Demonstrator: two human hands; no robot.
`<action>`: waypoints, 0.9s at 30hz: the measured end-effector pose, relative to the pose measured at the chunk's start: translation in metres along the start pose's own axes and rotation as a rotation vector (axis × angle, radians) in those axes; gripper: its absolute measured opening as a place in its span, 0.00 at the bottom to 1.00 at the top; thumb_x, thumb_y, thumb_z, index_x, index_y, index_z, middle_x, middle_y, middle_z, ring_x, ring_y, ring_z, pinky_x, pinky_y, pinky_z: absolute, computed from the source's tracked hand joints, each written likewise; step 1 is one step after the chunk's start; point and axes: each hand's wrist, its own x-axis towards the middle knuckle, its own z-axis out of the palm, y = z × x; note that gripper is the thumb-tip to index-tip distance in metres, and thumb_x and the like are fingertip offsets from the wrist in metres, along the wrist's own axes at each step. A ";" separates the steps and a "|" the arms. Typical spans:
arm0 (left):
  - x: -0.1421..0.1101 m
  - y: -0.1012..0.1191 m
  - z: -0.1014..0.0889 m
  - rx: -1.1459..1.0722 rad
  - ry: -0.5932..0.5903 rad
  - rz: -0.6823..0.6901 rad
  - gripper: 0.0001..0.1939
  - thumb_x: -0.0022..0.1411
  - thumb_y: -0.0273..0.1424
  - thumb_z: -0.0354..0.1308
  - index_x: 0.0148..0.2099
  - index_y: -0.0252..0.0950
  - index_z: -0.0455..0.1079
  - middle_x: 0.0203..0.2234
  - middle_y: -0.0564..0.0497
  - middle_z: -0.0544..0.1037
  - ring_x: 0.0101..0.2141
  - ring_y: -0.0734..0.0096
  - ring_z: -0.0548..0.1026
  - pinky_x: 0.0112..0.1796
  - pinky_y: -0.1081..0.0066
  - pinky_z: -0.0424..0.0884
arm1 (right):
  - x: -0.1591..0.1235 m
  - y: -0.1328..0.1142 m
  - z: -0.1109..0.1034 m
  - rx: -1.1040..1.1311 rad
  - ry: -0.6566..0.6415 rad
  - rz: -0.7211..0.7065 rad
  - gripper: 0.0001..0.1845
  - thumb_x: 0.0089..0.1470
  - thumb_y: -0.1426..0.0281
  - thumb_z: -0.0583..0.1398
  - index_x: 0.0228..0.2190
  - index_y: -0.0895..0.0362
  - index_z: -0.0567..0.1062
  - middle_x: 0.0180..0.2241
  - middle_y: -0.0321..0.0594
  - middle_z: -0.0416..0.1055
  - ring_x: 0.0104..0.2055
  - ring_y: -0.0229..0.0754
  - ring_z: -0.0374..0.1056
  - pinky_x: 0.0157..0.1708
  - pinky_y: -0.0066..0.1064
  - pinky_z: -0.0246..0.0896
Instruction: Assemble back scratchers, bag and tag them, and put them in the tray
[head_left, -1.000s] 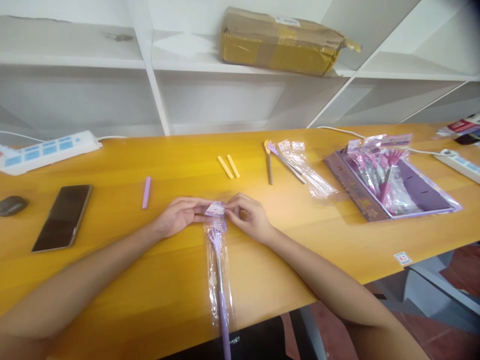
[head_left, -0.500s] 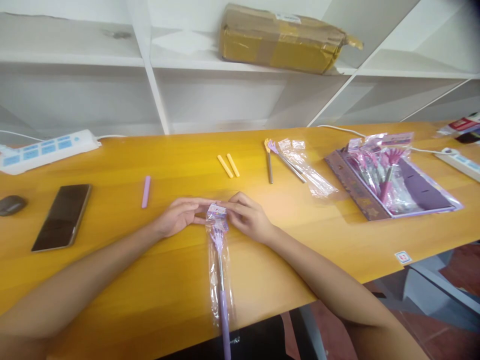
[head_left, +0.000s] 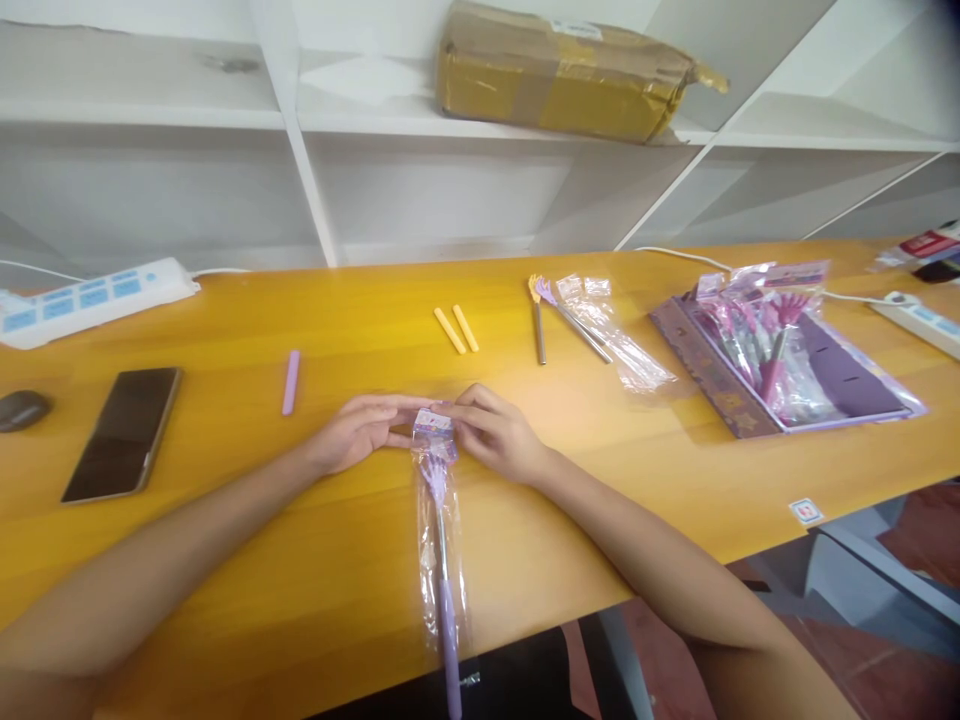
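Observation:
A purple back scratcher [head_left: 442, 540] with a hand-shaped head lies in a clear plastic bag [head_left: 427, 580] with a printed header at its top. My left hand [head_left: 360, 432] pinches the header end from the left, fingers stretched along its top edge. From the right, my right hand [head_left: 495, 430] grips the same end between thumb and bent fingers. The purple handle reaches down past the table's front edge. Beyond my hands lie two yellow tubes [head_left: 457, 330], a pink-purple tube [head_left: 291, 382] and two small back-scratcher heads on metal rods [head_left: 541, 325].
Empty plastic bags [head_left: 626, 345] lie beside the rods. An open purple box [head_left: 720, 390] on the right holds several bagged pink scratchers. At left are a phone [head_left: 124, 435], a mouse [head_left: 24, 410] and a power strip [head_left: 97, 300]. A taped carton [head_left: 555, 80] sits on the shelf.
Almost nothing differs. Both hands stay at the bag's header, and the view has shifted very slightly.

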 end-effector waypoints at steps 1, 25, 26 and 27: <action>0.000 0.000 0.000 0.001 -0.003 -0.001 0.20 0.72 0.33 0.55 0.61 0.33 0.77 0.61 0.34 0.77 0.61 0.42 0.74 0.60 0.39 0.70 | 0.000 0.000 0.000 0.001 -0.004 -0.002 0.23 0.68 0.75 0.56 0.60 0.49 0.74 0.41 0.44 0.69 0.41 0.37 0.68 0.41 0.30 0.69; 0.001 0.001 -0.003 -0.026 -0.001 -0.019 0.23 0.71 0.36 0.55 0.63 0.35 0.75 0.67 0.35 0.70 0.66 0.40 0.68 0.60 0.41 0.70 | -0.003 0.000 0.000 -0.046 -0.061 0.005 0.21 0.67 0.74 0.57 0.59 0.52 0.73 0.46 0.45 0.62 0.41 0.36 0.66 0.39 0.31 0.69; 0.001 0.001 -0.003 -0.027 0.002 -0.018 0.23 0.71 0.36 0.55 0.63 0.35 0.75 0.67 0.36 0.70 0.66 0.39 0.68 0.60 0.41 0.70 | -0.003 0.000 0.000 -0.051 -0.054 0.001 0.20 0.67 0.74 0.57 0.59 0.52 0.74 0.46 0.46 0.62 0.40 0.36 0.66 0.39 0.31 0.69; 0.001 0.001 -0.004 -0.028 0.005 -0.018 0.23 0.71 0.36 0.55 0.63 0.35 0.75 0.67 0.35 0.70 0.66 0.39 0.68 0.60 0.40 0.70 | -0.003 -0.001 0.000 -0.055 -0.050 -0.002 0.20 0.67 0.74 0.57 0.58 0.53 0.74 0.47 0.46 0.62 0.39 0.36 0.65 0.38 0.31 0.68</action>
